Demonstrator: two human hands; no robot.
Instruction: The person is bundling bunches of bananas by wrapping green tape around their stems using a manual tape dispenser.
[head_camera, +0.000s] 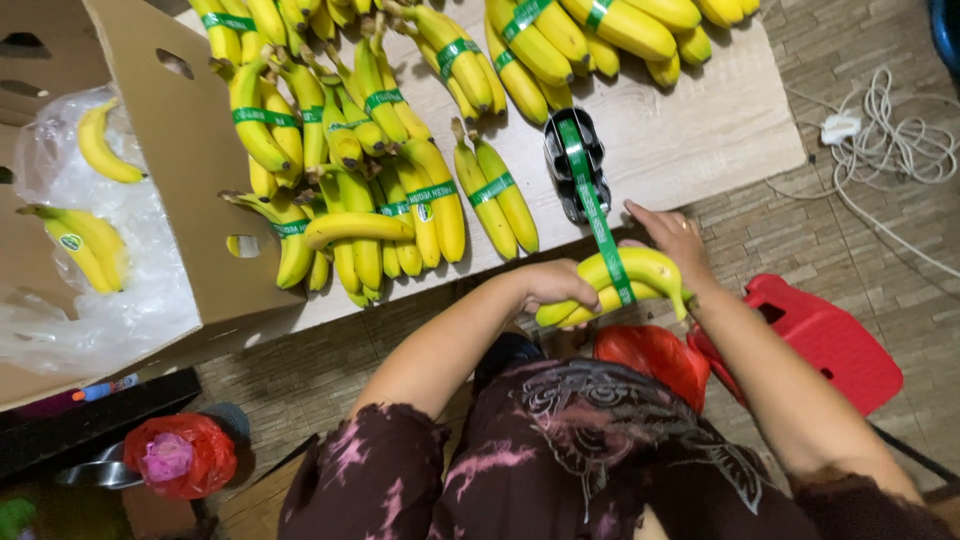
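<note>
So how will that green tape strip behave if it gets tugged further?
The green tape looks thin and floppy, likely to twist. The dispenser seems small, so it may slide on the board. The bananas are curved and may roll.

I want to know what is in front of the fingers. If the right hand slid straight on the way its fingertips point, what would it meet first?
Probably the black tape dispenser: the right hand points up-left along the green tape towards it. Depth is hard to judge.
</note>
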